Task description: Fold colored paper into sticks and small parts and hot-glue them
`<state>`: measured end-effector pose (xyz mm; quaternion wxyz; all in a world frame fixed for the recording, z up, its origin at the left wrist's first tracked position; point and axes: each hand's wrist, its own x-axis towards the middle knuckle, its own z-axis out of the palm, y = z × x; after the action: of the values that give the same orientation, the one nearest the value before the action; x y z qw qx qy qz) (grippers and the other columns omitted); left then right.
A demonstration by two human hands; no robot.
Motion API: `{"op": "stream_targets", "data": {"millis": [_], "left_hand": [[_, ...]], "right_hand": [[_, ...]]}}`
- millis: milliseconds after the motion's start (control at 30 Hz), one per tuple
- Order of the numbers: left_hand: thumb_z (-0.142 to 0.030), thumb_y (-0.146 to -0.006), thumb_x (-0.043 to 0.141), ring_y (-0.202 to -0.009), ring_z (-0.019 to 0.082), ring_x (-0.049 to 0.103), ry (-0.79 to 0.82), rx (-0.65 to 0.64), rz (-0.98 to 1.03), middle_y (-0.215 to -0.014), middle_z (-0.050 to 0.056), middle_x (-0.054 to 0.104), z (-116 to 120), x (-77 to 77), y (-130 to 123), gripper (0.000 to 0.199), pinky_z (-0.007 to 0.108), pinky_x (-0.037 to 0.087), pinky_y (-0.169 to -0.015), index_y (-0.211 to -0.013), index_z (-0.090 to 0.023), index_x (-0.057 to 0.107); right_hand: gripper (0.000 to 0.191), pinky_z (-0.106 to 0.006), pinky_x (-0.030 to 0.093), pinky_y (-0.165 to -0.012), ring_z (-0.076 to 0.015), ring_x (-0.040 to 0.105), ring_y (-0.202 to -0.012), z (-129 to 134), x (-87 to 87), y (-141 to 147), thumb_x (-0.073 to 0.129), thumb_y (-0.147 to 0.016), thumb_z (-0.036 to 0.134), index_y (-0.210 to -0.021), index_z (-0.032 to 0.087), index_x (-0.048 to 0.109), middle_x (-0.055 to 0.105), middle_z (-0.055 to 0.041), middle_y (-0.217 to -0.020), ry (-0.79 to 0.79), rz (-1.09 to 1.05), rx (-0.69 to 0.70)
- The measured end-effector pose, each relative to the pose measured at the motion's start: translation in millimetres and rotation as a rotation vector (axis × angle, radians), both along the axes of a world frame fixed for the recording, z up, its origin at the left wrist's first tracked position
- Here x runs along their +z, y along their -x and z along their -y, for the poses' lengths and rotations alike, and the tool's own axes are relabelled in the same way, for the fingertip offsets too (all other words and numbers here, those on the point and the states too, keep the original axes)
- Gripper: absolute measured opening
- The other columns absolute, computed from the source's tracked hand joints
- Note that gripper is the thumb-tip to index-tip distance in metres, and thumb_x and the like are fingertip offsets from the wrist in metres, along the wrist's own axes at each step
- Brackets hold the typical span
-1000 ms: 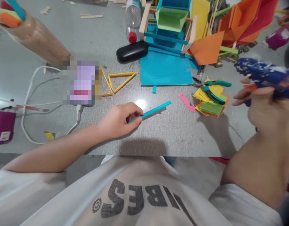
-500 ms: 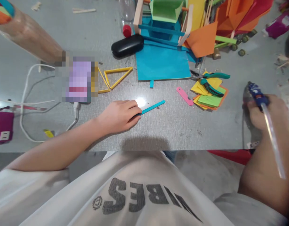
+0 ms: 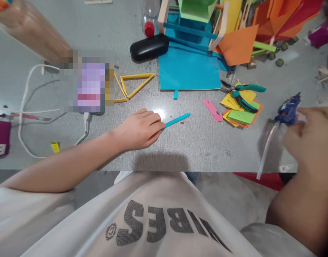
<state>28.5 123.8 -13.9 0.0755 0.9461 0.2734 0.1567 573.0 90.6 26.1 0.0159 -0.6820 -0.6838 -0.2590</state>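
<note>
Between the fingertips of my left hand [image 3: 142, 129], pinched at one end, is a narrow blue strip [image 3: 178, 120] whose free end points right, just over the grey table. Over at the right, my right hand [image 3: 311, 132] is closed around the handle of a blue hot glue gun [image 3: 287, 110]. A clear glue stick [image 3: 267, 150] juts from the gun's back toward the table edge. The handle is mostly hidden by my fingers. A pink folding cutter [image 3: 213, 110] lies between my two hands. Beside it, teal-handled pliers [image 3: 244, 101] rest on yellow, green and orange paper pieces [image 3: 240, 116].
Beyond my hands lie a blue sheet [image 3: 189, 73], a black case [image 3: 149, 48] and a bottle [image 3: 150, 16]. Yellow strips [image 3: 137, 85] form a triangle near a blurred phone [image 3: 90, 85] with a white cable [image 3: 22, 117]. A paper-and-stick model [image 3: 190, 30] stands at the back.
My right hand has turned the glue gun, so the glue stick's tail has swung left. My left hand still holds the blue strip in about the same place. The view has shifted slightly.
</note>
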Motion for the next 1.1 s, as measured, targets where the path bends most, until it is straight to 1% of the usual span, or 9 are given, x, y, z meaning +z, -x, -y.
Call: {"op": "stream_targets", "data": {"millis": [67, 167, 233, 333, 433, 533, 800, 1000, 1100], "left_hand": [[-0.026, -0.113, 0.055, -0.092, 0.025, 0.074, 0.004, -0.005, -0.001, -0.106, 0.012, 0.078, 0, 0.3, -1, 0.025, 0.041, 0.052, -0.08, -0.122, -0.018, 0.076], [-0.024, -0.114, 0.054, -0.091, 0.023, 0.073, -0.001, -0.011, -0.006, -0.105, 0.01, 0.077, 0, 0.8, -2, 0.027, 0.04, 0.051, -0.079, -0.131, -0.02, 0.075], [-0.024, -0.114, 0.055, -0.091, 0.023, 0.072, -0.013, -0.013, -0.009, -0.104, 0.01, 0.077, 0, 0.7, -3, 0.027, 0.04, 0.05, -0.079, -0.132, -0.02, 0.075], [-0.023, -0.113, 0.057, -0.089, 0.022, 0.07, -0.021, -0.015, -0.011, -0.103, 0.01, 0.077, 0, -0.1, -4, 0.024, 0.039, 0.051, -0.079, -0.125, -0.02, 0.077], [-0.021, -0.112, 0.056, -0.086, 0.022, 0.068, -0.019, -0.006, -0.011, -0.101, 0.009, 0.077, -1, -1.0, -4, 0.022, 0.039, 0.052, -0.079, -0.113, -0.019, 0.078], [-0.019, -0.111, 0.055, -0.088, 0.023, 0.069, -0.033, -0.024, -0.021, -0.103, 0.009, 0.078, -2, -1.2, -3, 0.023, 0.04, 0.053, -0.08, -0.117, -0.019, 0.078], [-0.023, -0.112, 0.057, -0.087, 0.021, 0.069, 0.043, -0.02, -0.017, -0.105, 0.007, 0.079, -4, 1.8, -3, 0.023, 0.039, 0.051, -0.079, -0.122, -0.022, 0.077], [-0.018, -0.11, 0.058, -0.083, 0.021, 0.068, -0.052, -0.051, -0.015, -0.099, 0.007, 0.078, -5, 3.0, -4, 0.021, 0.038, 0.05, -0.073, -0.118, -0.017, 0.077], [-0.017, -0.107, 0.062, -0.082, 0.022, 0.068, -0.101, -0.061, -0.015, -0.098, 0.007, 0.077, -5, 2.5, -5, 0.018, 0.038, 0.052, -0.074, -0.119, -0.014, 0.076]], "right_hand": [[0.04, -0.054, 0.061, -0.093, -0.0418, 0.08, -0.117, 4, 11.5, 70, 0.059, -0.1, 0.03, -0.129, 0.016, 0.082, 0.085, -0.0205, -0.123, 0.027, -0.159, 0.313], [0.036, -0.052, 0.065, -0.1, -0.0367, 0.08, -0.12, 4, 13.9, 171, 0.063, -0.105, 0.027, -0.135, 0.013, 0.078, 0.083, -0.019, -0.134, 0.299, -0.323, 0.794], [0.04, -0.051, 0.063, -0.111, -0.0354, 0.074, -0.136, 1, 5.2, 218, 0.06, -0.109, 0.022, -0.146, 0.015, 0.073, 0.08, -0.0173, -0.143, 0.387, -0.285, 0.935], [0.044, -0.052, 0.06, -0.121, -0.0334, 0.068, -0.149, -4, -13.8, 253, 0.058, -0.113, 0.021, -0.155, 0.015, 0.069, 0.076, -0.0165, -0.153, 0.43, -0.261, 1.071], [0.046, -0.053, 0.059, -0.124, -0.0329, 0.07, -0.148, -8, -26.9, 258, 0.058, -0.114, 0.021, -0.158, 0.011, 0.067, 0.075, -0.0185, -0.154, 0.441, -0.261, 1.123], [0.048, -0.054, 0.062, -0.121, -0.0349, 0.07, -0.148, -8, -30.2, 253, 0.062, -0.114, 0.026, -0.159, 0.009, 0.066, 0.075, -0.02, -0.155, 0.433, -0.239, 1.134], [0.058, -0.054, 0.067, -0.112, -0.0377, 0.074, -0.144, -7, -25.1, 234, 0.059, -0.115, 0.051, -0.154, 0.009, 0.07, 0.072, -0.022, -0.159, 0.402, -0.16, 1.012], [0.059, -0.049, 0.067, -0.108, -0.0378, 0.08, -0.133, -13, -16.8, 223, 0.061, -0.114, 0.048, -0.148, 0.002, 0.073, 0.075, -0.0261, -0.151, 0.375, -0.169, 0.968], [0.062, -0.054, 0.064, -0.112, -0.0424, 0.076, -0.138, -13, -10.8, 225, 0.061, -0.113, 0.051, -0.148, 0.001, 0.072, 0.077, -0.026, -0.149, 0.386, -0.144, 0.952]]}}
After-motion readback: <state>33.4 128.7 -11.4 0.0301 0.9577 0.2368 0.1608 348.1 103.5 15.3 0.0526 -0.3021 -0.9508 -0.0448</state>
